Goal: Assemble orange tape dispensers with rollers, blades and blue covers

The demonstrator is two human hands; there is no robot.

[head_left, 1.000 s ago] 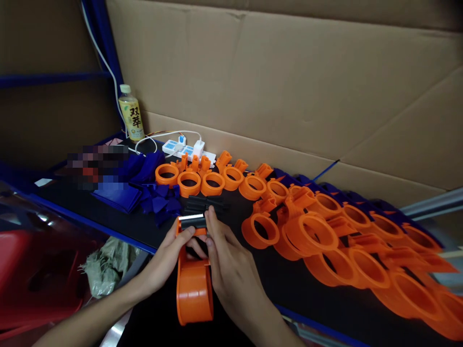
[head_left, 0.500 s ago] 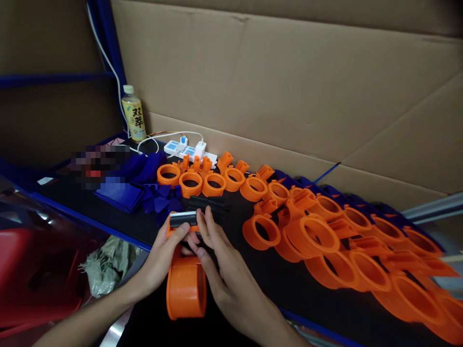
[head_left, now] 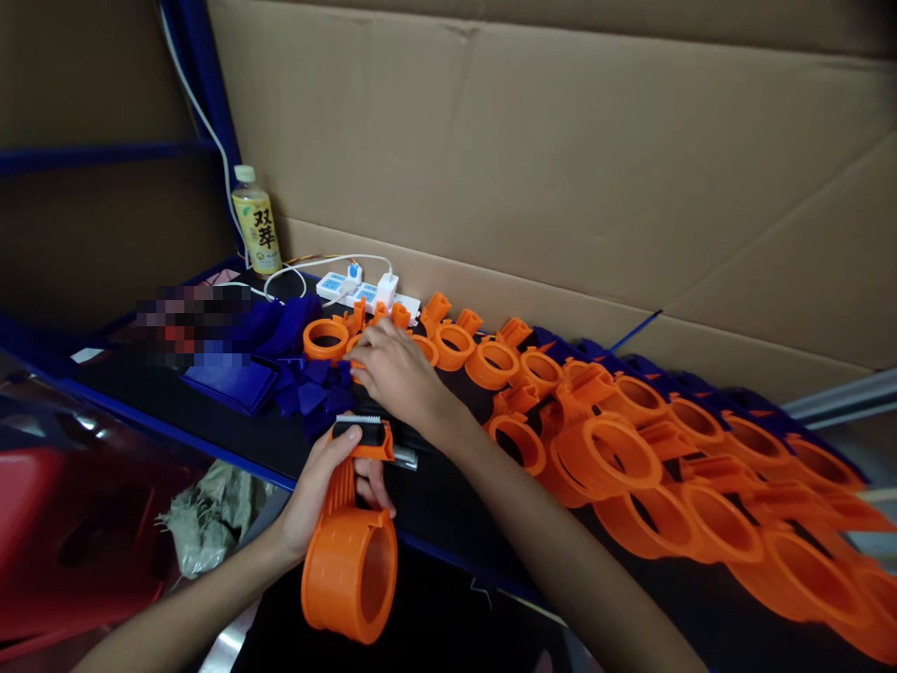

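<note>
Low in front of me, my left hand (head_left: 323, 481) is closed around an orange tape dispenser (head_left: 343, 570), its round hub hanging downward. The thumb presses on a black strip at the dispenser's upper end, beside a pale serrated blade (head_left: 359, 420). A small metal piece (head_left: 405, 458) sticks out just right of that end. My right hand (head_left: 399, 369) is stretched over the back row of orange dispenser bodies, fingers slightly bent and apart. It covers parts of two rings, and whether the fingertips touch one I cannot tell. Nearest its fingers is an orange ring (head_left: 325, 339).
Many orange dispenser bodies (head_left: 606, 453) crowd the black tabletop (head_left: 245, 435) on the right. Blue plastic pieces (head_left: 234, 376) lie left. A power strip (head_left: 340, 288) and a drink bottle (head_left: 257, 224) stand near the cardboard wall (head_left: 525, 159). A red plastic object (head_left: 70, 533) is at lower left.
My right hand has left the held dispenser and moved up and away to the back row of orange rings. The left hand keeps its hold; the dispenser's hub has swung slightly left and down.
</note>
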